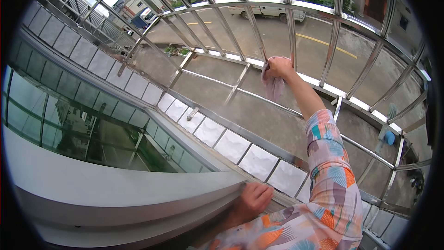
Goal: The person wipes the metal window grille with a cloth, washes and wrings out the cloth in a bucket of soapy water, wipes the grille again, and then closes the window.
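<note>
My right hand (pixel 280 66) stretches out through the open window and grips a pale pink cloth (pixel 273 85). It presses the cloth around the lower end of an upright stainless-steel bar, just above the bottom rail (pixel 256 63) of the window guard. Part of the cloth hangs loose below my fist. Closer to me, my left hand (pixel 255 197) is curled over the edge of the window frame (pixel 277 199), by the end of a white window sash (pixel 138 187). Its fingertips are hidden.
Curved upright bars (pixel 331 53) surround the space outside, with a horizontal rail (pixel 312 7) across them. Thin cross bars (pixel 208 78) form an open grid over the ground below. White tiles (pixel 236 146) line the outer wall. A green glass pane (pixel 114 139) is at left; a white truck (pixel 274 12) stands below.
</note>
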Demonstrator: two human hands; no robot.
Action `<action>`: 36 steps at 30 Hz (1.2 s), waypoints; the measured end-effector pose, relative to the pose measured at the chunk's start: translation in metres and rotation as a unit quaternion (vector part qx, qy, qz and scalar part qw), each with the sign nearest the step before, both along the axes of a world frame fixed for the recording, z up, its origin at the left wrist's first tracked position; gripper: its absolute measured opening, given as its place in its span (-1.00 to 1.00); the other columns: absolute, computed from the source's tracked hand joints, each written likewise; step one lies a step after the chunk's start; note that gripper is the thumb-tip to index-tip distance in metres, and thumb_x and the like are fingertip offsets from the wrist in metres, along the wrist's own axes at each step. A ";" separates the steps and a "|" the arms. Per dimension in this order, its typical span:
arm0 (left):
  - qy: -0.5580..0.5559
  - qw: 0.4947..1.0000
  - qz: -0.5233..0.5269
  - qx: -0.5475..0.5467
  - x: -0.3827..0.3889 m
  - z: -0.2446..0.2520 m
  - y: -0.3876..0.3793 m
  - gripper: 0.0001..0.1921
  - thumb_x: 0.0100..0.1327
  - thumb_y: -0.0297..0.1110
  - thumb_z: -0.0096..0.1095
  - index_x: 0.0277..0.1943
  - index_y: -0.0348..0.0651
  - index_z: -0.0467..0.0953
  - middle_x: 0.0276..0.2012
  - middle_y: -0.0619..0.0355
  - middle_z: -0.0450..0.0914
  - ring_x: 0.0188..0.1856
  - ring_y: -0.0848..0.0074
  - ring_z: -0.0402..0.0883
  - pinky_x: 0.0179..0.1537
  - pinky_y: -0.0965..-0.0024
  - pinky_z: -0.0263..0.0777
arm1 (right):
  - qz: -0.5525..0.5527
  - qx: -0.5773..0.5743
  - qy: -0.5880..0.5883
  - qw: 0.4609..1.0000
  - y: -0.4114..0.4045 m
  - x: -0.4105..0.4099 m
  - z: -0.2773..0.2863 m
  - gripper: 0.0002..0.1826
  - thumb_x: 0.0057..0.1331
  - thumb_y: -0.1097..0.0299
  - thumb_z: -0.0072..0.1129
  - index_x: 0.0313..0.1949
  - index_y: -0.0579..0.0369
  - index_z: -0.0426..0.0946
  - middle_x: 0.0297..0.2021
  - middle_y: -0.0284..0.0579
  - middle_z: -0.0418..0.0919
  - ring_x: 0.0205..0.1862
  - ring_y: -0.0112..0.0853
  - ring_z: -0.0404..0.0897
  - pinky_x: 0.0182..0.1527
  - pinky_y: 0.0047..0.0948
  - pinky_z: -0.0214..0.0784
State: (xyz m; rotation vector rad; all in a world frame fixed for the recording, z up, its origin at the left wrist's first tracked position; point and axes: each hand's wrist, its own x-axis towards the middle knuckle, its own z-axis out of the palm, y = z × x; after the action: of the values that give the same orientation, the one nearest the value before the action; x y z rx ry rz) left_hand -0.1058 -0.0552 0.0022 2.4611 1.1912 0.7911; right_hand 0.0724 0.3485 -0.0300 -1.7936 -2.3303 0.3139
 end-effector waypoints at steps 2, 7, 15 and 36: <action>-0.001 1.000 0.004 0.004 -0.001 0.003 -0.004 -0.76 0.02 -0.54 0.35 -0.19 -0.27 0.57 -0.28 0.09 0.57 -0.25 0.28 0.54 -0.22 0.31 0.44 | -0.012 0.022 -0.045 0.999 -0.009 -0.010 -0.009 -0.66 -0.03 0.11 0.28 -0.29 0.01 0.67 -0.28 -0.10 0.68 -0.21 -0.23 0.67 -0.17 -0.22 0.47; -0.021 0.999 0.000 0.027 -0.005 -0.005 -0.004 -0.77 0.01 -0.56 0.35 -0.21 -0.29 0.57 -0.29 0.08 0.58 -0.25 0.26 0.55 -0.21 0.31 0.45 | 0.047 0.304 -0.190 0.932 -0.027 -0.001 -0.050 -0.85 0.10 0.30 0.15 -0.46 0.04 0.66 -0.30 -0.04 0.67 -0.21 -0.21 0.65 -0.10 0.01 0.29; -0.044 0.998 -0.017 0.031 -0.006 0.000 -0.001 -0.79 0.01 -0.54 0.36 -0.25 -0.32 0.56 -0.32 0.06 0.58 -0.26 0.25 0.56 -0.22 0.29 0.45 | 0.055 0.359 0.225 0.904 -0.021 -0.014 0.026 -0.75 0.10 0.47 0.06 -0.21 0.29 0.51 -0.19 0.15 0.54 -0.09 0.01 0.51 0.03 -0.13 0.31; -0.013 0.994 -0.058 0.090 -0.014 -0.022 0.002 -0.79 0.05 -0.46 0.37 -0.23 -0.25 0.54 -0.27 0.13 0.57 -0.24 0.36 0.55 -0.21 0.38 0.46 | 0.064 -0.193 0.757 0.621 0.065 -0.029 0.130 -0.66 0.21 0.26 0.17 -0.09 0.23 0.54 -0.30 -0.19 0.60 -0.31 -0.43 0.56 -0.19 -0.37 0.44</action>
State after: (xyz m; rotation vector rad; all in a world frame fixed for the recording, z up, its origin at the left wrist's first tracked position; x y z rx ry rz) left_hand -0.1199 -0.0532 -0.0199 2.6272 0.9962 0.9295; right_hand 0.0431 0.4137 0.0999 -0.6268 -1.0414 1.6256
